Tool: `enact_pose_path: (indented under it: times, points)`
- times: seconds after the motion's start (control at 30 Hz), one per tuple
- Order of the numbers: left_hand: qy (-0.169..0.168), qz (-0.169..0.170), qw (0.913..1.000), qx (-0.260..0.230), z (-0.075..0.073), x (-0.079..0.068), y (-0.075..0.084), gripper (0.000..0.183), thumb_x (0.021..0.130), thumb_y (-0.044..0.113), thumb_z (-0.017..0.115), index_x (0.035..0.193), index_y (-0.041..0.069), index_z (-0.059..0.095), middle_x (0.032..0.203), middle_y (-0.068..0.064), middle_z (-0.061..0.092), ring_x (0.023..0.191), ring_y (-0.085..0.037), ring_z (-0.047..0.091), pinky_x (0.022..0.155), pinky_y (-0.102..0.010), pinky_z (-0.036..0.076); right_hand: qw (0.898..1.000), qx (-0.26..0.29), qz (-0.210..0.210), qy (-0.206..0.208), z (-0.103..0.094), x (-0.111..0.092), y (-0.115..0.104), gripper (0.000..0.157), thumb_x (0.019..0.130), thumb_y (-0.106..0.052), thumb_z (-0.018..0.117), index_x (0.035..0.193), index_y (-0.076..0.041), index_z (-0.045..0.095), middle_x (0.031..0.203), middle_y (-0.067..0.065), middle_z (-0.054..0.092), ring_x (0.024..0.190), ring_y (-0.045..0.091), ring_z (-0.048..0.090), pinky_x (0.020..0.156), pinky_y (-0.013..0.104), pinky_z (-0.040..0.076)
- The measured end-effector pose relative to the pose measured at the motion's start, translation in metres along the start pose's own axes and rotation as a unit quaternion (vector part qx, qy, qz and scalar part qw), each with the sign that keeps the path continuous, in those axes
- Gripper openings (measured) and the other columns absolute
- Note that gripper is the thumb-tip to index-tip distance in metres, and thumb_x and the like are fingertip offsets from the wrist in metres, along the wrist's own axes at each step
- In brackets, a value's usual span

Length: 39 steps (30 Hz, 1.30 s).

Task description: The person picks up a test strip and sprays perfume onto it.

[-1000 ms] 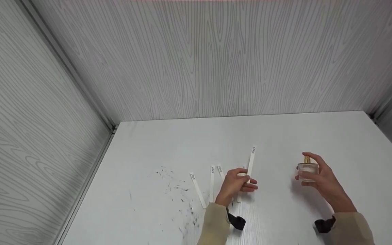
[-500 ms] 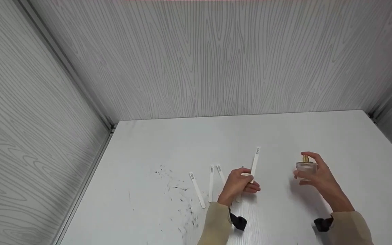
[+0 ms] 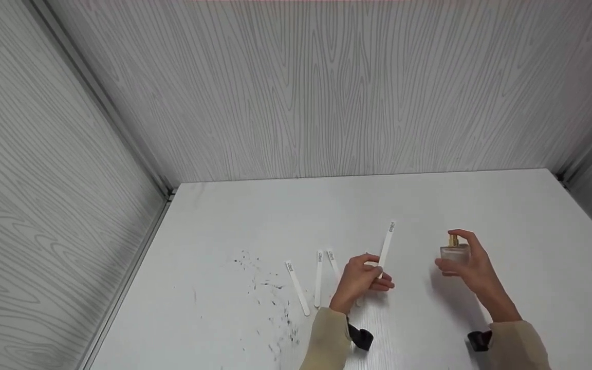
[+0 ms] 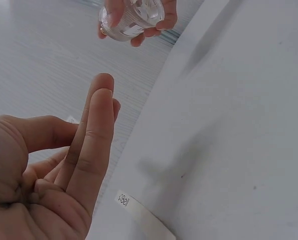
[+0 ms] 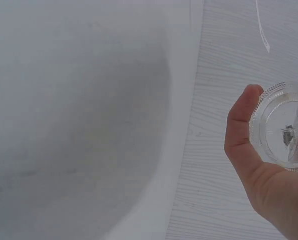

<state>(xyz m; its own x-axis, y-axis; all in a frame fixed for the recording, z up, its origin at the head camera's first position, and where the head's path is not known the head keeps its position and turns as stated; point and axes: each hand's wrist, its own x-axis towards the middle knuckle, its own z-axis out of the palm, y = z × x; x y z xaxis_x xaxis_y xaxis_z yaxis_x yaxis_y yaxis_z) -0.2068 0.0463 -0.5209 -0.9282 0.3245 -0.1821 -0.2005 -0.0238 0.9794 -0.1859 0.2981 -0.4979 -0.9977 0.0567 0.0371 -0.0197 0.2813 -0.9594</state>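
Note:
Between thumb and fingers, my left hand (image 3: 362,280) pinches a white perfume test strip (image 3: 387,245). Small print marks its raised far end, which leans right. Across from it, my right hand (image 3: 476,272) grips a clear glass perfume bottle (image 3: 454,253) upright above the table. The index finger rests on the gold spray top (image 3: 453,239), which faces the strip with a gap between. In the right wrist view the round ribbed base of the bottle (image 5: 284,130) shows. Most of the held strip is hidden behind the fingers in the left wrist view.
More printed strips lie on the white table (image 3: 234,216): one strip (image 3: 297,289) at left, another strip (image 3: 319,280) beside it, and others partly under the left hand. Dark specks (image 3: 275,303) mark the surface to the left. Wood-grain panels (image 3: 296,92) enclose the back and sides.
My right hand has moved a little left with the perfume bottle, turning it slightly. The left hand shifted slightly right with the strip, then held nearly still.

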Motion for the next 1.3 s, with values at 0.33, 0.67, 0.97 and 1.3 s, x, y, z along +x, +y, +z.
enact_pose_path:
  times: [0.33,0.67,0.97,1.3]
  points:
    - [-0.012,0.004,0.9999,0.011,0.002,0.0,0.0,0.031,0.095,-0.007,0.054,0.126,-0.006,0.058,0.084,-0.015,0.074,0.078,-0.028,0.076,0.07,-0.032,0.061,1.0,0.023,-0.016,0.002,0.002,-0.001,-0.001,0.07,0.09,0.005,0.072,0.146,-0.002,0.031,0.127,0.024,0.033,0.095,0.017,0.058,0.07,0.033,0.061]
    - [-0.016,-0.004,0.9998,0.005,0.007,0.001,-0.004,0.031,0.096,-0.008,0.056,0.127,-0.008,0.056,0.087,-0.013,0.074,0.08,-0.03,0.076,0.071,-0.032,0.061,0.999,-0.015,-0.025,0.025,0.003,-0.003,0.0,0.068,0.091,0.0,0.073,0.145,-0.003,0.033,0.132,0.026,0.033,0.102,0.025,0.05,0.066,0.029,0.059]
    - [-0.018,0.001,0.9998,0.007,0.009,0.001,-0.001,0.035,0.095,-0.007,0.056,0.13,-0.009,0.056,0.085,-0.014,0.074,0.077,-0.03,0.076,0.069,-0.032,0.061,0.994,-0.094,-0.037,0.051,0.006,-0.002,-0.002,0.065,0.089,0.0,0.073,0.143,-0.004,0.037,0.124,0.029,0.043,0.076,0.023,0.062,0.056,0.025,0.055]
    - [-0.028,0.034,0.9977,0.052,0.015,-0.002,0.007,0.037,0.093,-0.009,0.056,0.13,-0.007,0.058,0.083,-0.017,0.074,0.072,-0.029,0.075,0.064,-0.031,0.061,0.976,-0.155,-0.105,0.107,0.011,-0.002,0.003,0.061,0.084,0.004,0.076,0.136,0.0,0.046,0.115,0.031,0.057,0.097,0.038,0.057,0.071,0.028,0.046]
